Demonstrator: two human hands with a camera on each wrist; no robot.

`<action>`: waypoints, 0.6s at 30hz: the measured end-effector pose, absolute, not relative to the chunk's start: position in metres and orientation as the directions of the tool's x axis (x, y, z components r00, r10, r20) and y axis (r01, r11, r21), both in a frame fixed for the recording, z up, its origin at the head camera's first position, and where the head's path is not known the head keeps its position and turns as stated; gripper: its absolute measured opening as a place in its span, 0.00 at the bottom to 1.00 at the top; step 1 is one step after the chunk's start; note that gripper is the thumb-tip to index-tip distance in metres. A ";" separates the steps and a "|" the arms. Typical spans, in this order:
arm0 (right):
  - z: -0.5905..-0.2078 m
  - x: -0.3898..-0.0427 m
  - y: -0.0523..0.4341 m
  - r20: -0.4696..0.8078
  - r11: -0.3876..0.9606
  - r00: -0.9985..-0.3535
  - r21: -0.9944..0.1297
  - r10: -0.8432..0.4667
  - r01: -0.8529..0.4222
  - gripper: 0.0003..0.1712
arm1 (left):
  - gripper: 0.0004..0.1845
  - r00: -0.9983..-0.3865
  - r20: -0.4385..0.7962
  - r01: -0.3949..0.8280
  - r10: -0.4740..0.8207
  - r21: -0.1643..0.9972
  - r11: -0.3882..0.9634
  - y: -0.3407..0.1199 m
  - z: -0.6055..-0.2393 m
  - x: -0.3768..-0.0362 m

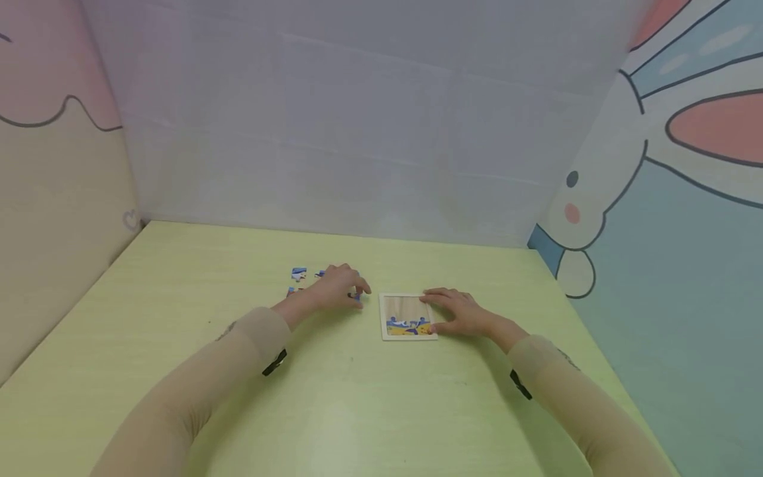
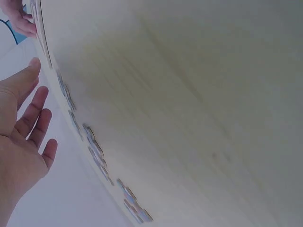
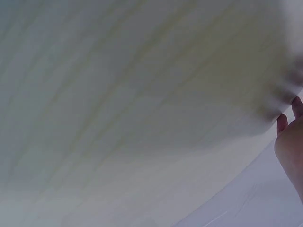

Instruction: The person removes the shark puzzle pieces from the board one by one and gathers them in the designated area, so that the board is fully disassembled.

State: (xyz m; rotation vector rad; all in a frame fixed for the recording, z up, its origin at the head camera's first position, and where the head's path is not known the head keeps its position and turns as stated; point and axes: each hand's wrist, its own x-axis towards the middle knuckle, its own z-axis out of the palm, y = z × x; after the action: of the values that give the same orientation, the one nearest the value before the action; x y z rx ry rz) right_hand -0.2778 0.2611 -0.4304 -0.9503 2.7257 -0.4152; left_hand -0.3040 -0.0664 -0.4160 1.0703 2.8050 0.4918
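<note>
Puzzle tray point(image 1: 405, 306) lay flat on the bench point(image 1: 334, 417), well inside its edges, roughly square, near rim almost parallel to the bench's far edge, fitted pieces point(image 1: 408, 328) along that near side. The right hand point(image 1: 461, 313), fingers apart, touched its right rim; the left hand point(image 1: 334, 287), loosely spread, hovered by loose pieces point(image 1: 299, 273) leftward. Bench surface stretched nearer, between the sleeves point(image 1: 205, 381).

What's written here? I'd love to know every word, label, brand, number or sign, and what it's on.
No word, brand or number can be read in any view.
Left wall: a small heart outline, a drawn sign without lettering.
Left sleeve and right sleeve: grey marks, too small and blurred to tell whether they are lettering.
Loose puzzle pieces and square frame: coloured pictures, no legible text.
</note>
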 end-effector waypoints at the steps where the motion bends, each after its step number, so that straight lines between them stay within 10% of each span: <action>1: -0.430 -0.277 0.261 -0.119 0.751 -0.765 -0.337 -0.633 -0.568 0.41 | 0.17 -0.752 0.028 0.628 0.658 0.334 0.703 -0.063 -0.416 -0.302; 18: -0.426 -0.282 0.255 -0.167 0.767 -0.767 -0.338 -0.620 -0.546 0.39 | 0.21 -0.755 -0.068 0.586 0.652 0.377 0.718 -0.018 -0.420 -0.277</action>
State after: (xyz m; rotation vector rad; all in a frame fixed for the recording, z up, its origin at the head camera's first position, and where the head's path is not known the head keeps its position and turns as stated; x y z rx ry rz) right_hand -0.2821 0.2549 -0.4257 -0.9076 2.6933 -0.3933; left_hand -0.2772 -0.0177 -0.4203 0.9936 2.7270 0.4988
